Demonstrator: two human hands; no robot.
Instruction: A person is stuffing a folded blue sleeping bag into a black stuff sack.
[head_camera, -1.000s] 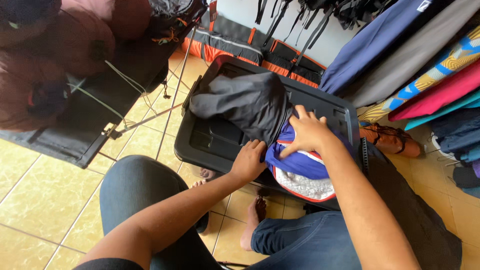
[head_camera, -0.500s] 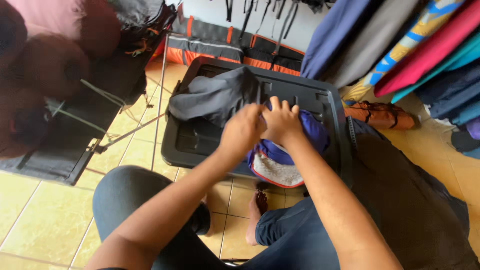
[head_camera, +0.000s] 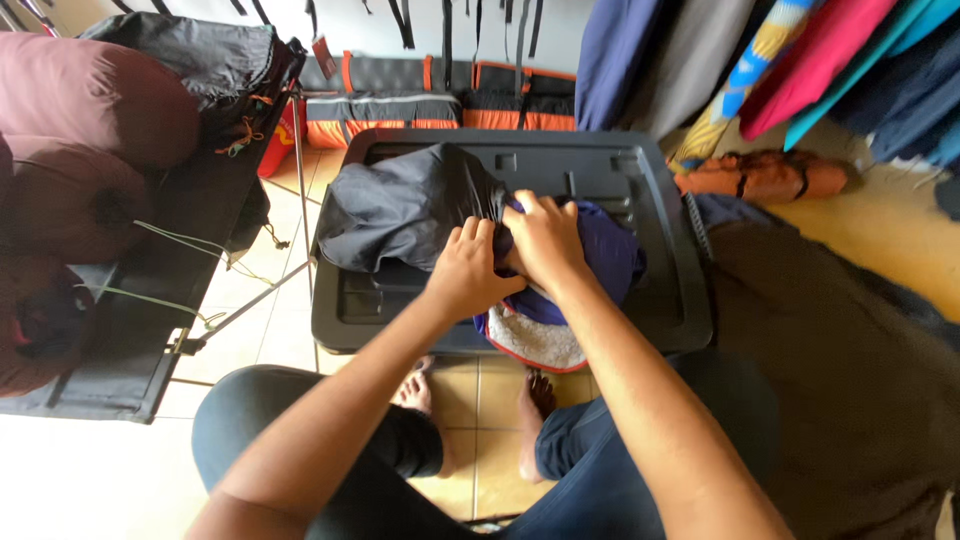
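Down at the centre sits the blue-purple garment (head_camera: 600, 255), bunched on top of the black plastic bin lid (head_camera: 600, 165), its pale fleecy lining with a red trim spilling over the near edge. Both hands are right on it: the left hand (head_camera: 468, 272) is clenched into the fabric at the bundle's near side, knuckles up, and the right hand (head_camera: 545, 240) presses down beside it, touching the left, fingers curled and gripping a fold of cloth. Just to the left, and touching the bundle, a dark grey garment (head_camera: 410, 210) lies heaped on the same lid.

By the look of it, this stuff is soft, light and floppy, nothing stiff or fragile; it will slump wherever it is not held. The smooth outer shell may well be slippery, so a gathered fistful at the bunched middle looks like the surest hold.

Further out, bare feet rest on the tiled floor (head_camera: 250, 300) under the lid. To the left, maroon stuff sacks (head_camera: 90, 110) sit on a black fabric cot, and hanging clothes (head_camera: 800, 60) crowd the upper right.
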